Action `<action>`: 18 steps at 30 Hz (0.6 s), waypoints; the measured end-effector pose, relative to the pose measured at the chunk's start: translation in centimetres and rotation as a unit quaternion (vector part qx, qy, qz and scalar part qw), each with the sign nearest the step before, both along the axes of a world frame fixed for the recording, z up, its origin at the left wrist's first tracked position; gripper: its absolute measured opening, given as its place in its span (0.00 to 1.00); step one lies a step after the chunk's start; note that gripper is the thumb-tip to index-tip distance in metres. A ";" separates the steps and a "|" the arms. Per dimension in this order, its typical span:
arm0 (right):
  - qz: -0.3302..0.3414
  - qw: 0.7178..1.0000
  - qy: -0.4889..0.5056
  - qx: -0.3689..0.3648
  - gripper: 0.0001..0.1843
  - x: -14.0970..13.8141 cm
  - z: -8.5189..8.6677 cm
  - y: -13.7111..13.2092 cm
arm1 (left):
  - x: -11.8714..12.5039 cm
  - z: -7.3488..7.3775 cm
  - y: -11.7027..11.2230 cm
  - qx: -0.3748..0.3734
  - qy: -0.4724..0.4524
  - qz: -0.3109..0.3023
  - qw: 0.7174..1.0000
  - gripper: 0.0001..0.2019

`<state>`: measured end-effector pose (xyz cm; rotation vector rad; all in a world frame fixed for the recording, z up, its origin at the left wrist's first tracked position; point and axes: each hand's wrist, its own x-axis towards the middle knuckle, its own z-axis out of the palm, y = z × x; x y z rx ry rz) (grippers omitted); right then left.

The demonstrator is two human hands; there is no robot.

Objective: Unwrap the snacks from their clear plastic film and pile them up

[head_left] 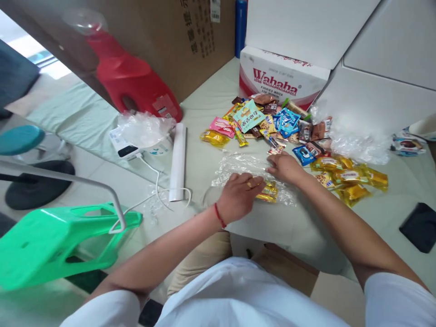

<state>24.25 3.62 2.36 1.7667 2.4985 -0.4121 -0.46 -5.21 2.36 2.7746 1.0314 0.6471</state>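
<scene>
A clear plastic bag [238, 165] lies flat on the pale green mat [211, 104] in front of me, with yellow snack packets [269, 191] inside it. My left hand [238, 195], red string at the wrist, rests curled on the bag's near edge, pinching the plastic. My right hand [284, 167] is closed on the bag's right end, fingers pressed onto it. Behind the bag spreads a heap of assorted snack packets [265, 122]. More yellow packets [350, 179] lie right of my right hand.
A Wahaha carton [282, 77] and white foam boxes [374, 59] stand behind the heap. Crumpled clear bags [357, 141] lie right. Left are a white roll [178, 159], a cable [155, 175], a red stool [132, 77] and a green stool [57, 245]. A black item [420, 227] lies right.
</scene>
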 end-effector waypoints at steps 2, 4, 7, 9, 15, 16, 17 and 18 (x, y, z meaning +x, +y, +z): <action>-0.027 0.999 0.025 -0.040 0.14 -0.3 -0.1 0.8 | 2.0 -0.9 -0.2 -0.041 0.061 0.000 0.997 0.15; -0.029 0.994 0.079 -0.068 0.11 0.0 0.4 1.1 | 3.0 -1.7 -0.2 -0.060 0.087 0.027 0.994 0.13; 0.028 0.984 0.159 -0.072 0.12 0.6 1.8 0.0 | 3.3 -2.3 -0.4 -0.054 0.079 0.085 0.992 0.12; 0.099 0.975 0.190 -0.055 0.13 0.4 2.5 -2.1 | 3.4 -2.5 -0.7 -0.048 0.074 0.102 0.991 0.12; 0.181 0.970 0.161 0.010 0.22 -1.6 -0.5 -9.7 | 2.3 -3.2 -1.7 -0.127 0.004 0.066 0.990 0.13; 0.181 0.971 0.155 0.016 0.24 -1.8 -1.4 -10.5 | 1.5 -3.4 -1.9 -0.149 -0.040 0.044 0.987 0.14; 0.185 0.972 0.146 0.020 0.26 -1.9 -2.1 -11.0 | 0.5 -3.6 -2.0 -0.174 -0.093 0.025 0.980 0.14; 0.194 0.971 0.137 0.023 0.28 -2.0 -2.6 -11.4 | -0.7 -3.8 -2.0 -0.199 -0.152 0.021 0.968 0.15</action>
